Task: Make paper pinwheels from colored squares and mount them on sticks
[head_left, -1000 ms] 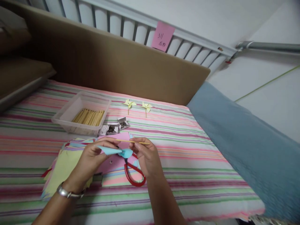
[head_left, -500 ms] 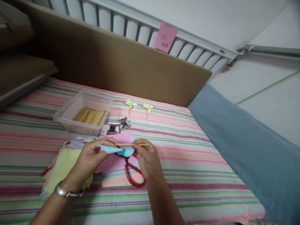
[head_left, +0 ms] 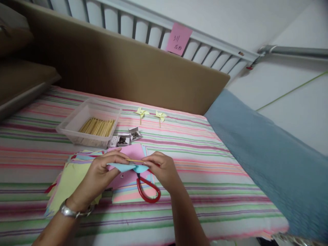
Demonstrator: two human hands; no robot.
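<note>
Both hands meet over a pile of coloured paper sheets (head_left: 69, 181) on the striped bedcover. My left hand (head_left: 102, 172) pinches a folded light-blue paper piece (head_left: 129, 167). My right hand (head_left: 162, 169) pinches the same blue piece together with a thin wooden stick (head_left: 134, 160) that lies across it. Red-handled scissors (head_left: 148, 189) lie on the pink sheet just below the hands.
A clear plastic tray (head_left: 88, 124) of wooden sticks stands at the back left, with small open boxes (head_left: 126, 136) of pins beside it. Two yellow paper pinwheels (head_left: 151, 115) lie further back. A brown headboard (head_left: 128, 71) and a blue blanket (head_left: 263, 160) border the bed.
My right hand has slid left along the stick, whose free right end no longer sticks out. The blue paper now lies flatter between the two hands.
</note>
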